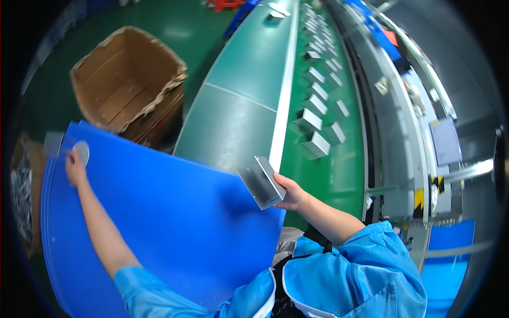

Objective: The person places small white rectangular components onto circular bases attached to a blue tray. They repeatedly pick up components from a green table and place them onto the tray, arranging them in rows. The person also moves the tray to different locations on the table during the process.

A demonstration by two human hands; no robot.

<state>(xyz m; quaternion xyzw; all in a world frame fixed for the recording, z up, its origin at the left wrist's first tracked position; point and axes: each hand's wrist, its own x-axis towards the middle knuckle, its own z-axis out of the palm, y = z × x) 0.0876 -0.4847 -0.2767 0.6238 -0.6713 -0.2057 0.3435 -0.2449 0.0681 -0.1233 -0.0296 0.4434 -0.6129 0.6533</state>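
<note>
My right hand (290, 194) is closed around a silver U-shaped metal bracket (269, 186), tilted above the near right corner of a blue sheet (159, 212). At the sheet's far left corner, my left hand (76, 168) has its fingers drawn together beside a pale round patch (82, 153). A blurred grey metal piece (53, 144) juts past the sheet's edge close to those fingertips. Whether the fingers grip that piece, the patch or the sheet cannot be made out. Several similar silver brackets (316, 144) lie in loose rows on the green belt (336, 177) to the right.
A torn open cardboard box (101, 100) stands on the green floor beyond the sheet. Another box at the far left holds shiny pieces (22, 196). A grey-green bench top (228, 119) runs alongside the belt, divided by a white rail (283, 100). Machine framing (419, 143) borders the right side.
</note>
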